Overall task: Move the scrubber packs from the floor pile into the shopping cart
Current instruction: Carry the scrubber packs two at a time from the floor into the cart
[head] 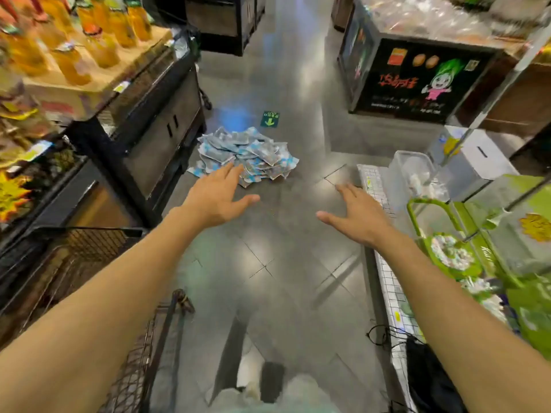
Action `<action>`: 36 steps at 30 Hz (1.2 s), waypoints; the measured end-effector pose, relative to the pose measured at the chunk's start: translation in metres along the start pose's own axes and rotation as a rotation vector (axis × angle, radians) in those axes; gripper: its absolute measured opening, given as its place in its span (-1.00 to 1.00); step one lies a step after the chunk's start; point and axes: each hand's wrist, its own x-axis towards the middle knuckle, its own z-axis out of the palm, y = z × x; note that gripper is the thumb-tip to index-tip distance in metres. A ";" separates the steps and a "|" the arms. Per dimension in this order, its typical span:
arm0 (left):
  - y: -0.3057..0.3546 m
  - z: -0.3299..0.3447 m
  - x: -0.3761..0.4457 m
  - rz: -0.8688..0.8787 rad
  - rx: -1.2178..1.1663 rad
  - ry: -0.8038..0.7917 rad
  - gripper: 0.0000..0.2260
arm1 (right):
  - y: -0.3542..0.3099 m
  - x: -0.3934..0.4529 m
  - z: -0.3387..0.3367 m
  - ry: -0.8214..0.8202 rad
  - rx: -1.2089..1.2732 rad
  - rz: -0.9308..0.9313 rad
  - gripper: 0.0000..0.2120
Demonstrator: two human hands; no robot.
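Observation:
A pile of scrubber packs [247, 158], blue and white, lies on the grey floor in the middle of the aisle. My left hand [219, 196] is stretched forward with straight fingers, its fingertips near the pile's front edge, holding nothing. My right hand [356, 214] reaches out to the right of it, fingers spread, empty, well apart from the pile. The shopping cart [89, 263], dark wire mesh, stands at the lower left beside my left arm.
A dark shelf unit [155, 123] with orange bottles lines the left. A black display block [417, 76] stands at the back right. Green display stands [465, 242] and a white grid rack [384, 263] line the right. A green arrow sticker [269, 119] lies beyond the pile.

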 end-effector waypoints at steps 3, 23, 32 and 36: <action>-0.017 0.001 0.036 -0.014 0.004 -0.033 -0.15 | 0.001 0.043 -0.001 0.003 0.003 0.000 -0.14; -0.099 0.007 0.389 -0.143 -0.029 -0.104 -0.21 | 0.044 0.443 -0.009 -0.108 0.050 -0.067 -0.08; -0.170 0.016 0.558 -0.123 -0.021 -0.166 -0.21 | 0.037 0.616 -0.005 -0.147 0.067 -0.036 -0.10; -0.203 0.016 0.637 -0.097 -0.044 -0.189 -0.23 | 0.029 0.691 -0.008 -0.181 0.079 0.012 -0.08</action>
